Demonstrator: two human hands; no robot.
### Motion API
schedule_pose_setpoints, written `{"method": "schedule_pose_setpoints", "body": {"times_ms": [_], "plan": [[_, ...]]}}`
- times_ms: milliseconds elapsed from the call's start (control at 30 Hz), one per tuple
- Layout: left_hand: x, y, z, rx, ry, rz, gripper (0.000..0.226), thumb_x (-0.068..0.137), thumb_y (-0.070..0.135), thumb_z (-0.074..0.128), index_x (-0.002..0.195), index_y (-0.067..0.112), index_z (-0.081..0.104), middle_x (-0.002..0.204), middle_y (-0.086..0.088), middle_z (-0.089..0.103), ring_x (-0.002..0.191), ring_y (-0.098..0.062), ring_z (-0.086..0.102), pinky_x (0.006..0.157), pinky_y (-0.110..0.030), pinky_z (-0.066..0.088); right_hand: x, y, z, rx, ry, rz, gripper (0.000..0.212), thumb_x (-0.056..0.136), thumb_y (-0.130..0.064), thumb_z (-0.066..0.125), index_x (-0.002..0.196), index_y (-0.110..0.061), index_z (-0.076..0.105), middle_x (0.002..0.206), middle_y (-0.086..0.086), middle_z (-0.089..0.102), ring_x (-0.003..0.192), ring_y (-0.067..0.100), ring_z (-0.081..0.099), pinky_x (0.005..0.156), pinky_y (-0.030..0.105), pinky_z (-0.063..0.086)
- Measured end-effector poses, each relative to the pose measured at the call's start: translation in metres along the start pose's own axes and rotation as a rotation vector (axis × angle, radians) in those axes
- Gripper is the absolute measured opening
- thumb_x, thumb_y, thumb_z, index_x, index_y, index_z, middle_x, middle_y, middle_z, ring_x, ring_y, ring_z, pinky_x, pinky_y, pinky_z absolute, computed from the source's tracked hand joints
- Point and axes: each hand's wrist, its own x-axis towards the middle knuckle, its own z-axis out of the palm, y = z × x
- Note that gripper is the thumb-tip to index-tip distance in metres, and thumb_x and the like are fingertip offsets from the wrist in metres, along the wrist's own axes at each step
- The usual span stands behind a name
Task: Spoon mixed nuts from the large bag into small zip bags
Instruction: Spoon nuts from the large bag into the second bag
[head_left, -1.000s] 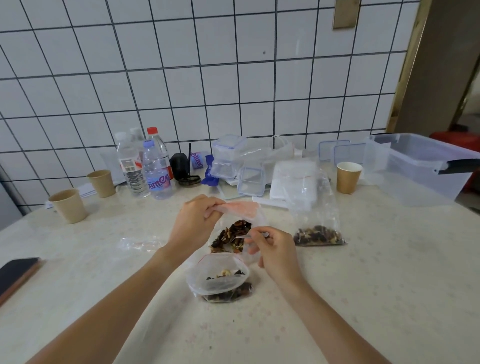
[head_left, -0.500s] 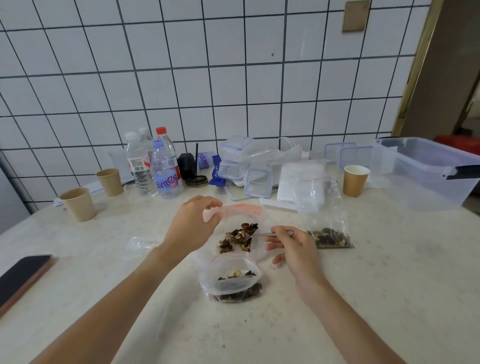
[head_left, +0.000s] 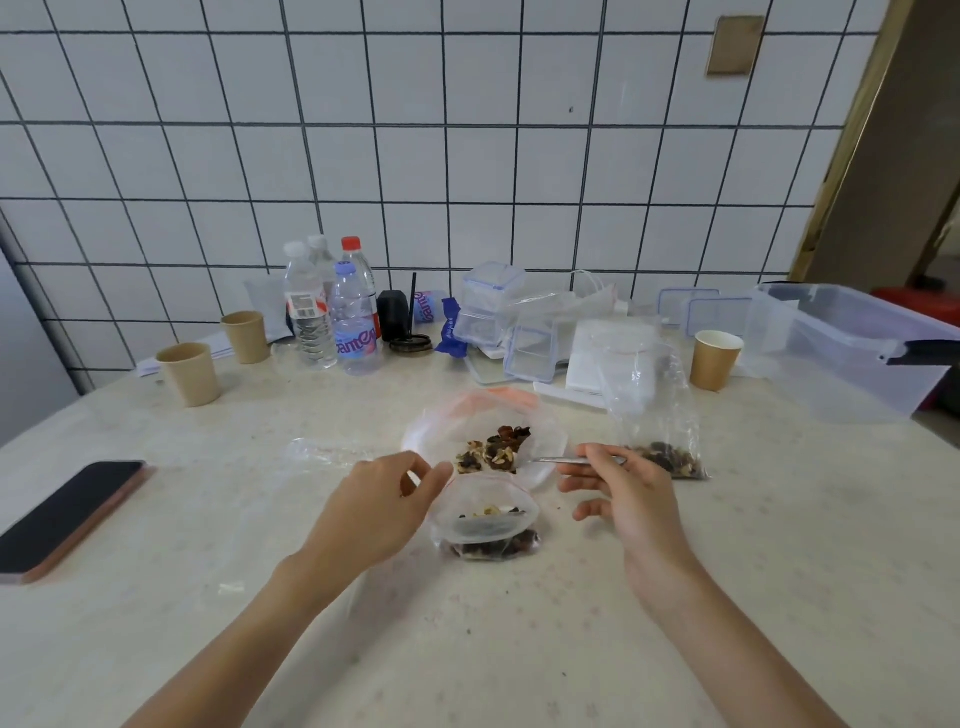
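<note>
The large clear bag (head_left: 441, 431) lies open in the middle of the table with mixed nuts (head_left: 493, 449) inside. Just in front of it a small zip bag (head_left: 485, 525) stands open, part-filled with nuts. My left hand (head_left: 384, 499) pinches the small bag's left rim. My right hand (head_left: 621, 499) holds a metal spoon (head_left: 558, 459) by its handle, the bowl end reaching into the large bag's nuts. A second small bag (head_left: 657, 426) with nuts at its bottom stands to the right.
A phone (head_left: 67, 512) lies at the left edge. Paper cups (head_left: 189, 374) (head_left: 717, 359), water bottles (head_left: 332, 312), stacked clear food boxes (head_left: 493, 312) and a big clear tub (head_left: 852, 348) line the back by the tiled wall. An empty clear bag (head_left: 327, 452) lies left.
My left hand let go of the large bag's rim and came down to the small bag's rim. My right hand shifted right with the spoon; the camera tilted up.
</note>
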Motion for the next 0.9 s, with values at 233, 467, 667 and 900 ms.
{"method": "schedule_pose_setpoints", "body": {"times_ms": [233,467,667,900], "plan": [[-0.012,0.005,0.016,-0.230,-0.056,-0.001,0.023,0.098,0.045,0.064,0.088,0.026,0.072,0.058,0.011,0.070,0.052,-0.005,0.067,0.051,-0.009,0.042,-0.036,0.005,-0.014,-0.130,-0.039,-0.093,0.015,0.103,-0.012,0.060,0.099,-0.004,0.073,0.084,0.015,0.078,0.074,0.025,0.073,0.048,0.029,0.052],[-0.017,0.009,0.015,-0.477,-0.061,-0.023,0.019,0.098,0.033,0.068,0.086,0.020,0.074,0.070,0.003,0.075,0.062,-0.014,0.075,0.054,-0.017,0.047,-0.061,-0.014,-0.027,-1.049,-0.312,-1.001,0.024,0.107,-0.026,0.053,0.107,-0.016,0.074,0.096,-0.010,0.071,0.087,0.009,0.067,0.071,0.026,0.054],[-0.019,-0.001,0.014,-0.367,-0.061,-0.013,0.022,0.100,0.041,0.063,0.085,0.026,0.070,0.064,0.004,0.074,0.058,-0.019,0.069,0.053,-0.027,0.049,-0.065,-0.025,-0.022,-1.298,-0.369,-1.348,0.010,0.098,-0.011,0.067,0.099,-0.006,0.075,0.092,0.002,0.071,0.076,0.023,0.065,0.059,0.034,0.053],[-0.006,-0.010,0.007,-0.178,0.041,-0.018,0.033,0.091,0.064,0.062,0.084,0.032,0.063,0.074,0.011,0.071,0.060,-0.007,0.069,0.061,-0.029,0.054,-0.047,-0.019,-0.025,-0.657,-0.215,-0.628,0.015,0.100,-0.038,0.058,0.098,-0.036,0.072,0.089,-0.013,0.074,0.083,0.008,0.071,0.069,0.016,0.051]]}}
